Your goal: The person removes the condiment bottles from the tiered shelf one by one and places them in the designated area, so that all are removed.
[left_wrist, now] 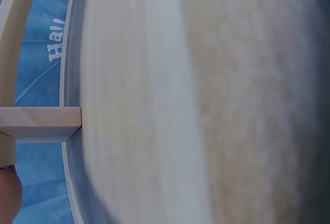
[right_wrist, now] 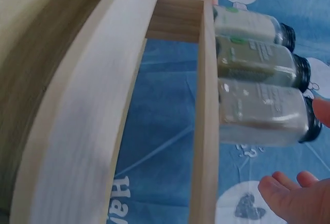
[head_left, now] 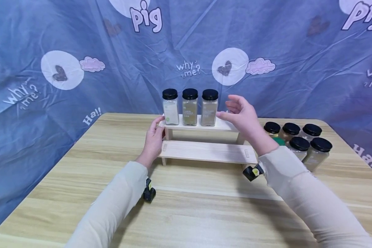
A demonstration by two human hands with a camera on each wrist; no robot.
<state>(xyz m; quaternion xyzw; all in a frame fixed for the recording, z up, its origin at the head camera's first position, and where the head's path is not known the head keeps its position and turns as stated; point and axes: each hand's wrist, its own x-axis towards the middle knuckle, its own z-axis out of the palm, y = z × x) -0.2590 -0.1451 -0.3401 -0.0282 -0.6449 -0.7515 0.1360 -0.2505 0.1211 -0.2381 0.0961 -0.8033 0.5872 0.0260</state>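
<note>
A two-tier wooden rack (head_left: 206, 151) stands on the table, its upper shelf behind and above the lower one. Three square spice jars with black lids line the upper shelf: a pale jar (head_left: 171, 109), an olive-brown jar (head_left: 189, 109) and a greyish-tan jar (head_left: 209, 110). My left hand (head_left: 155, 137) grips the rack's left end at the upper shelf; a fingertip (left_wrist: 9, 195) shows against the wood in the left wrist view. Beside the greyish-tan jar, my right hand (head_left: 245, 119) is held with thumb and fingers spread, nothing between them.
Right of the rack, several more jars (head_left: 320, 146) stand grouped on the wooden table (head_left: 186, 213), most black-lidded, one with a green lid (head_left: 279, 141). A blue printed cloth (head_left: 186, 41) hangs behind the table. Black wrist cameras (head_left: 149, 193) sit at both sleeves.
</note>
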